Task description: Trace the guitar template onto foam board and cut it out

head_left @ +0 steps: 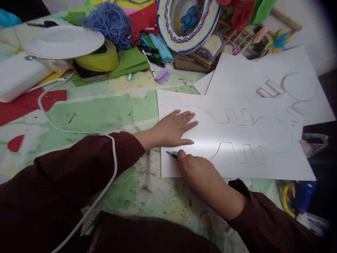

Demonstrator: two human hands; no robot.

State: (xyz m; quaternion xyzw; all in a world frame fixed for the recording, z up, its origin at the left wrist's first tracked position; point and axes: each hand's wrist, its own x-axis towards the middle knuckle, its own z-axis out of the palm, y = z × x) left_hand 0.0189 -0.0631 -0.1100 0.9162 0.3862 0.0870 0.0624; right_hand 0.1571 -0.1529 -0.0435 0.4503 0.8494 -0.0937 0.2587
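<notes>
A white sheet (pixel 195 168) with a thin outline of rounded ends and zigzag notches lies before me. My left hand (pixel 175 128) rests flat on its left part, fingers spread, covering some of the outline. Close to the sheet's lower left, my right hand (pixel 198 172) is closed around a slim green pen-like tool with a dark pointed tip (pixel 172 155). That tip points left, at or just above the paper near the curved line; whether it touches I cannot tell. Most of the tool is hidden by my fingers.
More white sheets (pixel 237 73) with similar outlines lie behind at right. A white cable (pixel 114 154) crosses my left sleeve. Further back are a white plate (pixel 64 42), yellow tape (pixel 101 59), blue yarn (pixel 107 24) and a painted oval frame (pixel 164 26). A blue-handled item (pixel 304 196) sits at lower right.
</notes>
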